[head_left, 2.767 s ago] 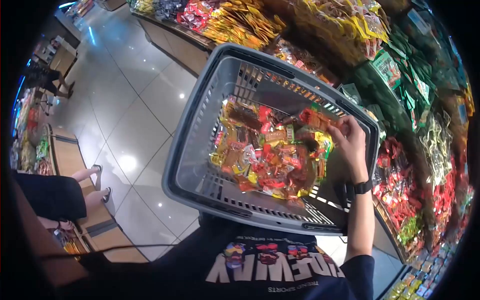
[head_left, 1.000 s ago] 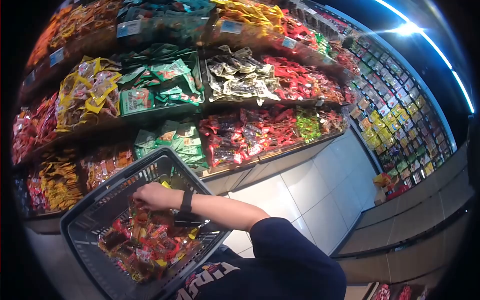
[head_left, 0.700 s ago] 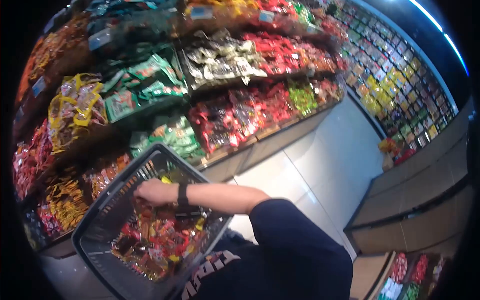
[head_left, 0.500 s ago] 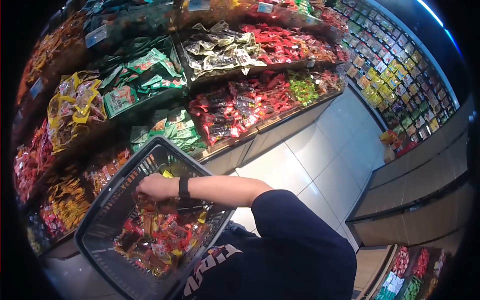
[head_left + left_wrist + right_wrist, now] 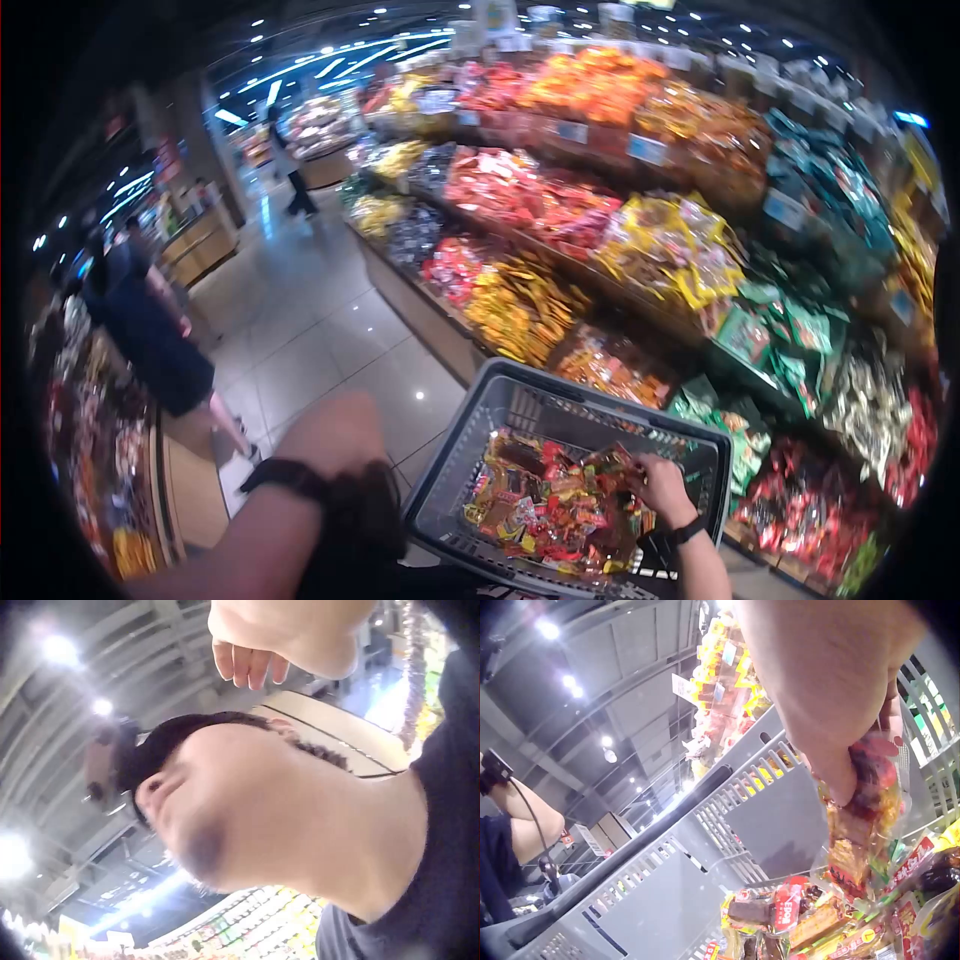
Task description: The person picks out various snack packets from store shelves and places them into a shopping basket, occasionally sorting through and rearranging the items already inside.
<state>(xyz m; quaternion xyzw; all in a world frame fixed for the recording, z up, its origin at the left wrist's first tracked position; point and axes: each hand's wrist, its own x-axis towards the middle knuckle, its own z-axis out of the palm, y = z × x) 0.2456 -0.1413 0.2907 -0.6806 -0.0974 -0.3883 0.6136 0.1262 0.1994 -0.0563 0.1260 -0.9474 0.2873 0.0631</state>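
Right hand (image 5: 662,487) is down in the grey slatted plastic shopping basket (image 5: 560,385), thumb and fingers clamped on a clear-wrapped red-and-orange snack packet (image 5: 859,817) by its top, so it dangles clear of the heaped bright packets (image 5: 817,922). Left hand (image 5: 251,660) is up by the head, fingers bent; I cannot tell whether it grips anything.

The right hand (image 5: 832,682) hangs in from the top, thumb and fingertips pinching a clear plastic packet of red and orange snacks (image 5: 859,817). The packet dangles just over a heap of bright wrapped snacks (image 5: 817,922) lying in the grey slotted plastic basket (image 5: 667,900). A dark basket handle (image 5: 630,855) runs along the rim. Beyond it rise shelves of yellow packets (image 5: 724,667), under round ceiling lights (image 5: 549,630).
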